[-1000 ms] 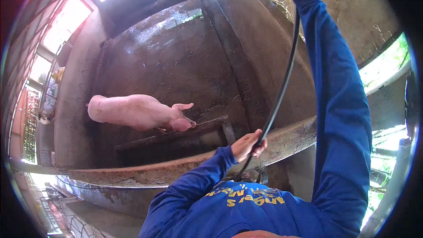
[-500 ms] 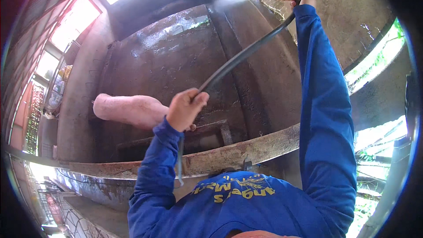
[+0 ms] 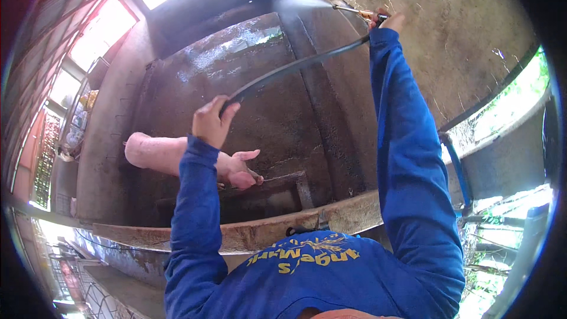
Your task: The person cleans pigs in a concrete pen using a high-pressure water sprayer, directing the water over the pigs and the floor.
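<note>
A: Which way does the spray gun (image 3: 357, 12) lie from the grip?

B: To the left of the right hand (image 3: 388, 22), at the far right of the pen. Its long axis runs nearly level, tipped slightly toward the far side, and the spray (image 3: 301, 2) fans left from the nozzle. The right hand is closed round the handle and is much the nearer of the two; the trigger finger cannot be made out.

A: And the left hand (image 3: 211, 123)?

B: Nearer and farther left, with thumb and fingers wrapped round the black hose (image 3: 295, 68). The hose bows between the hands, from far right to near left; past the left hand its run is hidden.

A: What else is around?

B: A pink pig (image 3: 153, 150) on the left, its head toward the right, beside the trough (image 3: 302, 186). The left hand and sleeve cover part of its body in this view, though contact cannot be judged.

A: Anything in the way?

B: The low wall (image 3: 331, 215) stands between the person's torso and the pen floor (image 3: 248, 71), so both arms extend over it. On the right, the rough side wall (image 3: 437, 53) lies behind the right hand.
</note>
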Tool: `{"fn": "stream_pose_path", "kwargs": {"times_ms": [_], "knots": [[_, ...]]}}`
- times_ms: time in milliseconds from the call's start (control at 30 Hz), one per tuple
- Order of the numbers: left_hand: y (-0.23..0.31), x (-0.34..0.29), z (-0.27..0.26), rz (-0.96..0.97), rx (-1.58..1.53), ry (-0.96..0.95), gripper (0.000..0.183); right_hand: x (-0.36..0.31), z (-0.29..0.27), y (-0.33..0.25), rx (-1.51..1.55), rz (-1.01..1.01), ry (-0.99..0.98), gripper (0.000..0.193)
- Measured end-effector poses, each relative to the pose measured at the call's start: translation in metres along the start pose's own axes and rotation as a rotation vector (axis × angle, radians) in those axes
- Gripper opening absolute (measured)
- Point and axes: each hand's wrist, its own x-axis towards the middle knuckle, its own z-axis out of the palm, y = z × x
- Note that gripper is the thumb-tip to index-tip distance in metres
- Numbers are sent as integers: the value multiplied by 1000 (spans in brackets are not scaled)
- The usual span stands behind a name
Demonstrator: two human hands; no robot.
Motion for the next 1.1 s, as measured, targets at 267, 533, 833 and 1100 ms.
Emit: {"fn": "stream_pose_path", "kwargs": {"times_ms": [267, 533, 833, 1100], "knots": [[-19, -44, 76, -158, 11, -126, 30, 10, -25, 50, -59, 69, 27, 50], [-38, -43, 89, -176, 41, -105, 32, 20, -23, 85, -39, 198, 27, 46], [-33, -36, 95, -215, 34, -87, 29, 38, -18, 96, -52, 171, 19, 48], [-21, -29, 91, -248, -4, -93, 28, 40, -19, 95, -34, 150, -11, 47]]}}
